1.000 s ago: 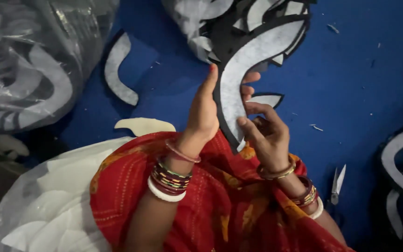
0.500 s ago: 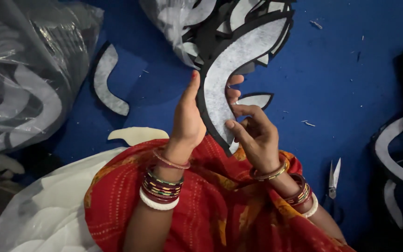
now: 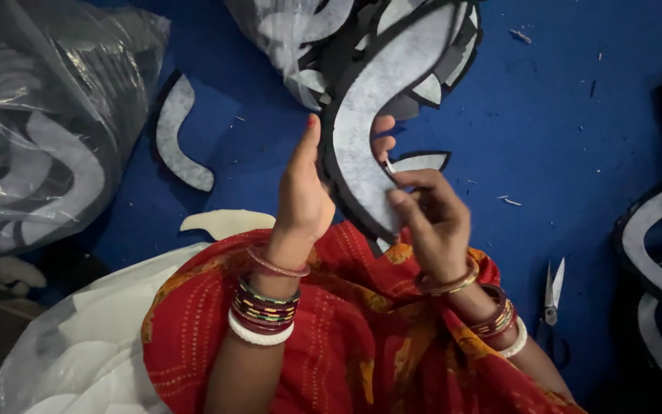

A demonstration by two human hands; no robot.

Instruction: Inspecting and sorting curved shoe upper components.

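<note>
Left hand (image 3: 304, 192) clamps the curved grey-and-black foam piece (image 3: 381, 123) by its edge, held upright above the red-clothed lap; right hand (image 3: 434, 218) pinches the lower tip. Looks light and bendy, so I'd grab mid-curve. Scissors (image 3: 552, 287) lie on the blue floor (image 3: 561, 130).

Single head-worn view only, no second view for overlap. Scene is seen steeply downward from close above the lap; left hand (image 3: 300, 192) and right hand (image 3: 434, 218) are framed centrally, blue floor (image 3: 576, 130) filling the background.
</note>
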